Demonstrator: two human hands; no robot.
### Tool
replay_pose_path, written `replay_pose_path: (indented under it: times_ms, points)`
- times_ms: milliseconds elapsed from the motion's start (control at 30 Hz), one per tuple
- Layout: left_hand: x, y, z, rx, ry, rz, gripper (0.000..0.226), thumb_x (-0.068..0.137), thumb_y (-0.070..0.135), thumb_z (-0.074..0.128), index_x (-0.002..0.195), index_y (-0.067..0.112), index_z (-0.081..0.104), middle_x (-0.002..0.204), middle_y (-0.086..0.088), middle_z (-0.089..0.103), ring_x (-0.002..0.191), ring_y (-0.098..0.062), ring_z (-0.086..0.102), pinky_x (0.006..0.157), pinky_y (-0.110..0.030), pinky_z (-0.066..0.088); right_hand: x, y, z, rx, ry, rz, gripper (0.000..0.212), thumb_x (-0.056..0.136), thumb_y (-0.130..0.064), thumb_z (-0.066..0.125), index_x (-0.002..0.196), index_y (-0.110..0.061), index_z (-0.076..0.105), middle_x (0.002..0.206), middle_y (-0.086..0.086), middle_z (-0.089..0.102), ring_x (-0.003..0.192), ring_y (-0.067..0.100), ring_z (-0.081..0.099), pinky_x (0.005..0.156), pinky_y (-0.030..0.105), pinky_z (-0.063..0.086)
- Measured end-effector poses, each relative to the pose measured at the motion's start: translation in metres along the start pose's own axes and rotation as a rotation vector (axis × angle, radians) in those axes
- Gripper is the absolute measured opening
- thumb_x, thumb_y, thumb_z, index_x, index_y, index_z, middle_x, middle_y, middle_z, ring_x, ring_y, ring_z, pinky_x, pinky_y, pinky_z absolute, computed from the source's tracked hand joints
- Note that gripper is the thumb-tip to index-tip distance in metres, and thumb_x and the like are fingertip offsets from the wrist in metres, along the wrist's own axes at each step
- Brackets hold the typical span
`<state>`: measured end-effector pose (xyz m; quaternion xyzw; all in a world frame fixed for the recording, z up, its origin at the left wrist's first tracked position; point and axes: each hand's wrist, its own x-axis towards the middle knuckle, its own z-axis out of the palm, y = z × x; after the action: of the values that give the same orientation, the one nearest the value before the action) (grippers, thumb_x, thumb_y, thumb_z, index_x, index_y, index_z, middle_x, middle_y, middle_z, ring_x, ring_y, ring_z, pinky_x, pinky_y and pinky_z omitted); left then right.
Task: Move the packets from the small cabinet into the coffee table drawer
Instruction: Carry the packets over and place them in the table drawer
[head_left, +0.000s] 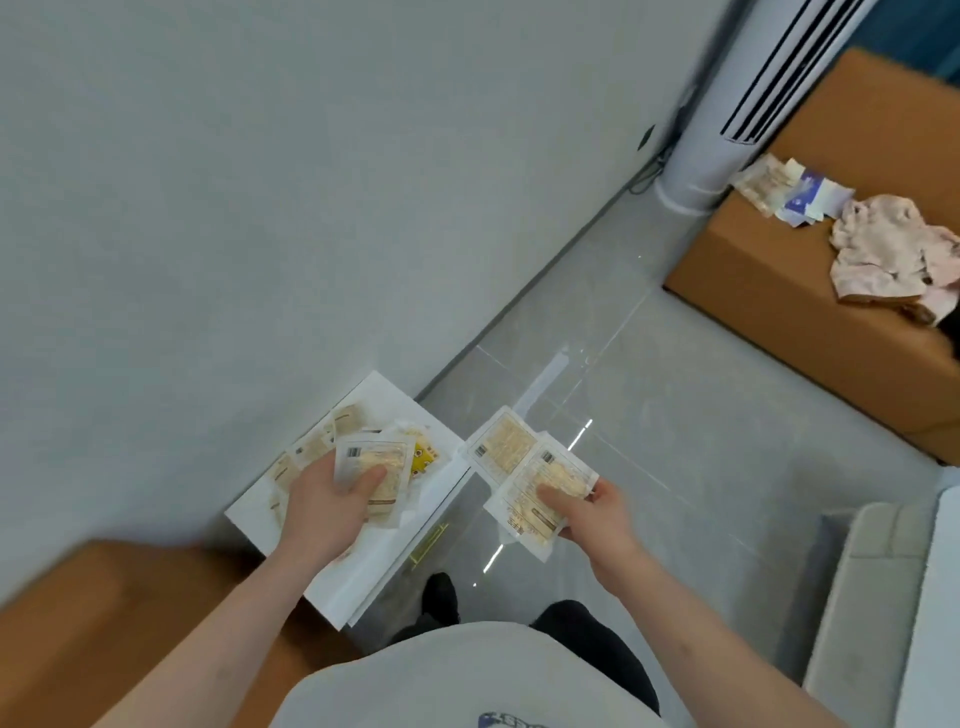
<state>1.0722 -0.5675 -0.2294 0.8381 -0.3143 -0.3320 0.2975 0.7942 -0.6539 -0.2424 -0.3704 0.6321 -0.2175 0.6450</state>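
Both hands hold packets: left hand (326, 506) grips one (371, 465) over the cabinet (363, 566) at 9 o'clock, right hand (597, 512) pinches several (524, 467). More packets (311, 447) lie beneath. Sofa (831, 312) with cloth (893, 249) at 2 o'clock; labels blurred.

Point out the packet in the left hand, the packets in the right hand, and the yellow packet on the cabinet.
packet in left hand (371, 462): head view, its clear front.
packets in right hand (524, 467): head view, the label area.
yellow packet (423, 460): head view, its visible corner.
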Motion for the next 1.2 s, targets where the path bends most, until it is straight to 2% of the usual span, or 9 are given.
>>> replay_pose_path:
  times_ms: [100, 233, 333, 433, 567, 733, 1000, 1200]
  points:
    - [-0.014, 0.019, 0.004, 0.012, -0.046, 0.081, 0.023, 0.094, 0.032, 0.068, 0.112, 0.017, 0.069, 0.097, 0.008, 0.065, 0.072, 0.01, 0.051, 0.058, -0.007, 0.035, -0.024, 0.002, -0.021, 0.069, 0.044, -0.038, 0.023, 0.088, -0.005, 0.076, 0.108, -0.014, 0.072, 0.099, 0.001, 0.08, 0.09, 0.022, 0.077, 0.081, 0.046, 0.062]
    - [-0.037, 0.043, 0.016, -0.009, -0.055, 0.134, 0.026, 0.093, 0.035, 0.069, 0.112, 0.018, 0.07, 0.094, 0.01, 0.069, 0.079, -0.001, 0.06, 0.06, -0.012, 0.038, -0.05, 0.01, -0.056, 0.132, 0.101, -0.068, 0.023, 0.088, -0.006, 0.076, 0.108, -0.014, 0.071, 0.099, 0.001, 0.08, 0.091, 0.023, 0.077, 0.085, 0.048, 0.061]
    - [-0.063, 0.06, 0.032, -0.012, -0.062, 0.18, 0.016, 0.094, 0.031, 0.069, 0.106, 0.021, 0.07, 0.084, 0.02, 0.064, 0.075, 0.008, 0.056, 0.058, -0.012, 0.038, -0.072, 0.019, -0.088, 0.171, 0.126, -0.091, 0.024, 0.088, -0.004, 0.075, 0.11, -0.013, 0.071, 0.101, 0.003, 0.079, 0.092, 0.024, 0.077, 0.085, 0.049, 0.061]
    - [-0.098, 0.07, 0.056, -0.029, -0.065, 0.223, 0.015, 0.094, 0.03, 0.068, 0.107, 0.023, 0.07, 0.083, 0.025, 0.061, 0.075, 0.011, 0.054, 0.06, -0.011, 0.037, -0.097, 0.034, -0.126, 0.192, 0.135, -0.109, 0.024, 0.088, -0.004, 0.074, 0.111, -0.011, 0.071, 0.102, 0.005, 0.079, 0.093, 0.026, 0.077, 0.086, 0.049, 0.061]
    - [-0.156, 0.074, 0.094, -0.065, -0.054, 0.23, 0.019, 0.094, 0.032, 0.068, 0.111, 0.023, 0.071, 0.089, 0.019, 0.066, 0.078, 0.011, 0.056, 0.061, -0.012, 0.04, -0.134, 0.065, -0.186, 0.207, 0.141, -0.119, 0.026, 0.088, -0.003, 0.075, 0.112, -0.011, 0.071, 0.102, 0.004, 0.079, 0.091, 0.025, 0.077, 0.085, 0.048, 0.061]
    - [-0.236, 0.067, 0.141, -0.116, -0.052, 0.234, 0.024, 0.093, 0.033, 0.07, 0.115, 0.023, 0.071, 0.099, 0.014, 0.071, 0.083, 0.009, 0.06, 0.064, -0.013, 0.043, -0.183, 0.112, -0.259, 0.223, 0.147, -0.125, 0.027, 0.087, -0.004, 0.076, 0.112, -0.015, 0.07, 0.101, 0.001, 0.079, 0.09, 0.022, 0.077, 0.075, 0.039, 0.061]
    - [-0.319, 0.057, 0.174, 0.015, -0.174, 0.306, 0.03, 0.091, 0.038, 0.071, 0.117, 0.024, 0.072, 0.106, 0.008, 0.075, 0.094, -0.009, 0.07, 0.076, -0.028, 0.056, -0.263, 0.173, -0.324, 0.332, 0.252, -0.126, 0.027, 0.088, -0.005, 0.075, 0.112, -0.016, 0.07, 0.103, 0.0, 0.079, 0.089, 0.022, 0.078, 0.073, 0.038, 0.062]
    - [-0.344, 0.073, 0.201, 0.038, -0.329, 0.382, 0.019, 0.091, 0.033, 0.072, 0.109, 0.027, 0.068, 0.097, 0.01, 0.072, 0.087, -0.009, 0.07, 0.066, -0.02, 0.05, -0.316, 0.217, -0.347, 0.459, 0.401, -0.129, 0.026, 0.089, -0.006, 0.074, 0.111, -0.018, 0.07, 0.102, 0.0, 0.079, 0.09, 0.022, 0.077, 0.07, 0.036, 0.061]
